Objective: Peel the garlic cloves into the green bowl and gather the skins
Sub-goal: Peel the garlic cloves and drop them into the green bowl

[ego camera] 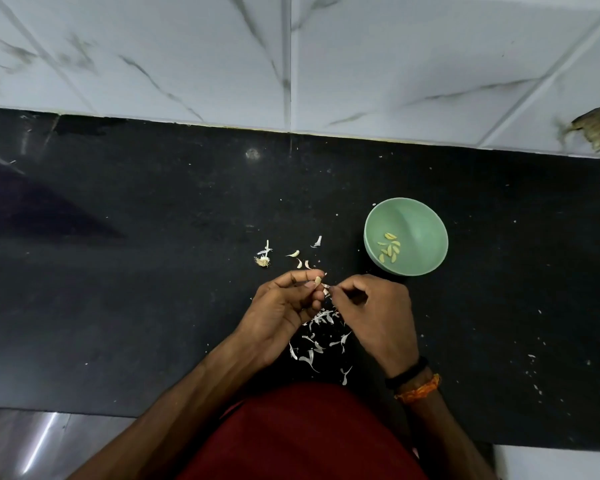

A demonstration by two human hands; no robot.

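Note:
My left hand (284, 304) pinches a small garlic clove (318, 280) between thumb and fingertips. My right hand (374, 313) meets it from the right, its fingertips pinching a bit of skin (325, 289) at the clove. The green bowl (426, 216) stands to the upper right of my hands with several peeled cloves (388, 251) inside. A loose pile of white skins (321, 336) lies on the counter under and just behind my hands. Several unpeeled cloves (300, 259) and the garlic root stub (262, 260) lie just beyond my hands.
The black stone counter (153, 271) runs left to right, scattered with small white flecks. A marble-tiled wall (291, 64) stands behind it, with a damaged brown patch (594, 128) at the far right. The counter's front edge lies near my red shirt (302, 434).

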